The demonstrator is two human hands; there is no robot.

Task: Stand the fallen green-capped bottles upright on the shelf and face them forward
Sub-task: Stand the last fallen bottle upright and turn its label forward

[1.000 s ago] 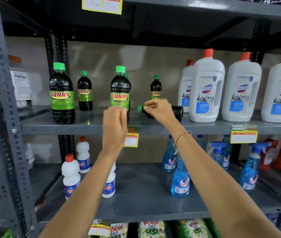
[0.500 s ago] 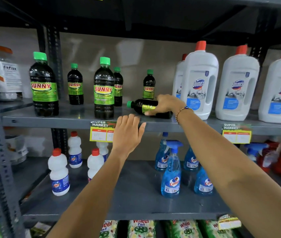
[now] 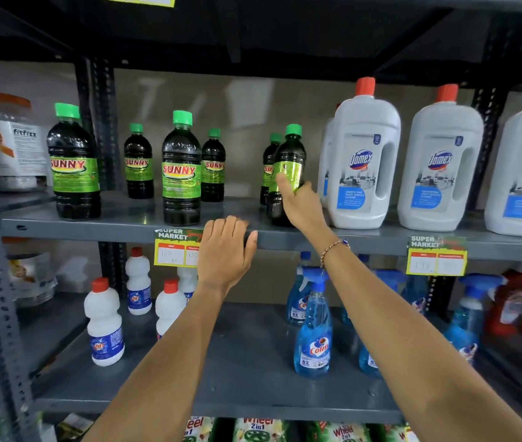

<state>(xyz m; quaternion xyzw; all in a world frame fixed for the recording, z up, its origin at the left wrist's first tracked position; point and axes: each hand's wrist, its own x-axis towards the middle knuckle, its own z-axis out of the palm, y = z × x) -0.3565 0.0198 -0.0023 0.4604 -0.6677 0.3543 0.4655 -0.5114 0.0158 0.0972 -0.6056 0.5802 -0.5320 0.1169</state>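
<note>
Half a second ago the small green-capped bottle (image 3: 288, 173) lay on its side under the right hand (image 3: 301, 207); now it stands upright on the grey shelf (image 3: 125, 223), its plain green label side toward the camera, the brand name not showing. That hand wraps around its lower body, thumb pressed on the label, fingers curled behind. Just behind it, to the hand's left, a second small bottle (image 3: 268, 169) stands with part of its SUNNY label visible. All these bottles hold dark, nearly black liquid up to the neck. The left hand (image 3: 226, 253) rests flat, fingers together, on the shelf's front edge, holding nothing, just beside the price tag (image 3: 176, 248). Right of the right hand stand white Domex jugs (image 3: 363, 161).
</note>
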